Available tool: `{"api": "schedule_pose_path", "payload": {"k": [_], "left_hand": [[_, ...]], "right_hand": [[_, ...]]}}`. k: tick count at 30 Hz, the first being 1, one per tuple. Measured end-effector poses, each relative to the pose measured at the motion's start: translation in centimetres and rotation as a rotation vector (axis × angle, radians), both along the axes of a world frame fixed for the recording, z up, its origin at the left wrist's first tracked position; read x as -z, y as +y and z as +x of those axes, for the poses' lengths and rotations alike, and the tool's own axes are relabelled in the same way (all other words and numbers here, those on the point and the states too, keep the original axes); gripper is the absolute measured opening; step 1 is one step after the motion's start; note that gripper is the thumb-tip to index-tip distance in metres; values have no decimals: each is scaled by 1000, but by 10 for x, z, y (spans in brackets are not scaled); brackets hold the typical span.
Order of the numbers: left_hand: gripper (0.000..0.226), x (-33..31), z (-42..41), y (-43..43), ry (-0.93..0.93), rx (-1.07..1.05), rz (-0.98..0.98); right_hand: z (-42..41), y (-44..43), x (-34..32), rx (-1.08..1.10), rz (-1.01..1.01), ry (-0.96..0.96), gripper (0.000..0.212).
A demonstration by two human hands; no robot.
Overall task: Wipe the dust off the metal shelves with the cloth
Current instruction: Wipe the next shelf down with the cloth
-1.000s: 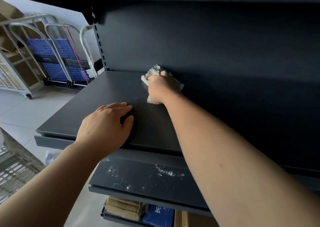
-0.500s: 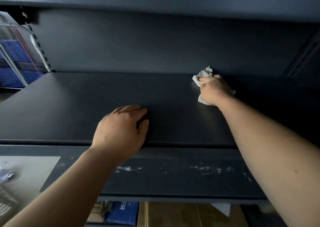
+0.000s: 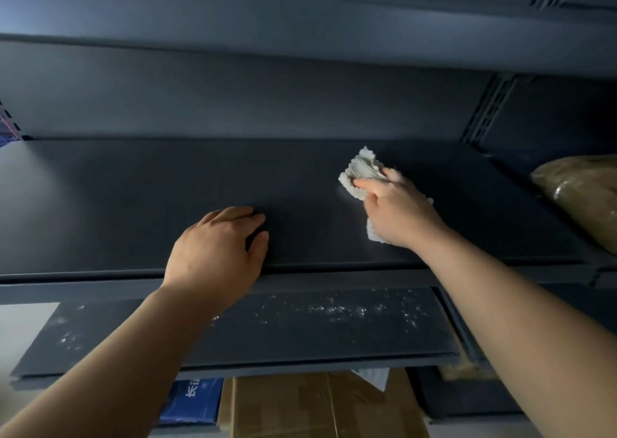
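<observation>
A dark metal shelf (image 3: 133,203) spans the view at chest height. My right hand (image 3: 397,213) presses a crumpled light grey cloth (image 3: 359,173) flat on it, right of centre and closer to the front than the back panel. My left hand (image 3: 220,250) lies palm down on the shelf's front edge, fingers spread, holding nothing. One level down, a second dark shelf (image 3: 317,330) carries white dust specks.
A brown plastic-wrapped bundle (image 3: 584,197) lies on the neighbouring shelf at far right. A slotted upright (image 3: 484,110) stands at the back right. Cardboard boxes (image 3: 317,404) and a blue box (image 3: 193,401) sit below. Another shelf (image 3: 300,20) hangs overhead.
My right hand has swept the cloth rightward along the shelf, then drawn it forward from the back. The view has panned right; the left hand stays on the front edge.
</observation>
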State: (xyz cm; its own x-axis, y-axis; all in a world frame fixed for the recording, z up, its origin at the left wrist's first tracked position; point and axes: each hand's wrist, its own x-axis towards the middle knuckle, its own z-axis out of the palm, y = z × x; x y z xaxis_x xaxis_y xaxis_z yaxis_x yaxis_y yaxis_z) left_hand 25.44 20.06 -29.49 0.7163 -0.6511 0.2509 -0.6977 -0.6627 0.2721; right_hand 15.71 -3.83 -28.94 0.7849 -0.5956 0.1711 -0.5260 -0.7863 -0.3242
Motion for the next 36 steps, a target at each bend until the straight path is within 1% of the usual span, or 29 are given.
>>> {"api": "schedule_pose_path", "payload": {"k": [2,5,7,9,11,13,16,18,20,22,23,26,30,33,36], "left_hand": [[39,1,-1,2,0,-11,-1],[38,2,-3,2,-5,-14,-3],[37,2,-5,1,-4,-21,-8],[38,2,-6,-1,-1,-33,0],[37,1,-10,-3,-2,-34,-2],[36,0,-14,-4,-5,-26,-9],[36,-2,-17,0,-9,-19,-7],[37,-4,-13,7,-7,-23,8],[39,-4,-7,18,-2,-30,34],[39,-2,0,32,0,-46,21],[39,-1,4,40,3,-56,8],[40,1,17,67,-3,-78,-8],[50,0,41,114,-14,-113,6],[46,-2,62,154,-12,-175,33],[42,-2,81,192,-4,-231,43]], "right_hand": [[-31,-32,-1,91,1,-24,41],[-83,-70,-8,273,39,-5,42],[-99,-74,-11,359,64,-3,43],[-93,-60,-9,392,22,24,42],[-75,-32,-6,322,-59,24,42],[-55,2,-3,173,-101,-2,41],[-44,22,-2,10,-50,-3,42],[-51,3,-5,57,-6,-32,41],[-62,-17,-11,233,34,-60,40],[-68,-20,-16,365,51,-21,41],[-66,-14,-16,387,44,5,43],[-41,22,-14,334,15,18,45],[17,89,-4,213,-28,-6,44],[64,150,-1,118,-70,-7,41],[107,207,0,43,-68,9,39]]}}
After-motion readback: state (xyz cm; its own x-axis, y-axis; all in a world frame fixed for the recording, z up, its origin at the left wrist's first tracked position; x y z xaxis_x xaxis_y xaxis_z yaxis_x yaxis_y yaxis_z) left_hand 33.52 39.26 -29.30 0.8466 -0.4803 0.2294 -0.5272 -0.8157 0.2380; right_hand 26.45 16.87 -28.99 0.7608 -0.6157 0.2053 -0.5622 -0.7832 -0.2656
